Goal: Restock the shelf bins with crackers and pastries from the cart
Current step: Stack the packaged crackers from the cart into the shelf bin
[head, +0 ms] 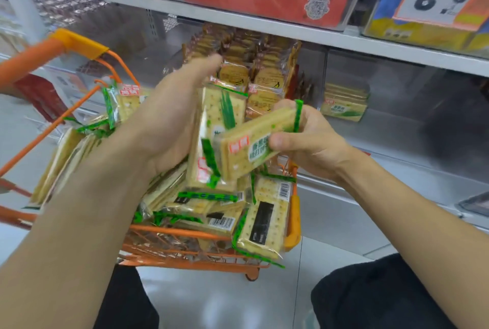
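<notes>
- Two hands work above an orange cart heaped with green-trimmed cracker packs.
- Left hand is spread open, palm cradling an upright cracker pack from behind, fingers loose.
- Right hand pinches a tilted cracker packet by its end, thumb on the front face, just in front of the upright one.
- Behind them, a shelf bin holds a short stack of matching crackers at its left side; the neighbouring bin holds round pastries.
</notes>
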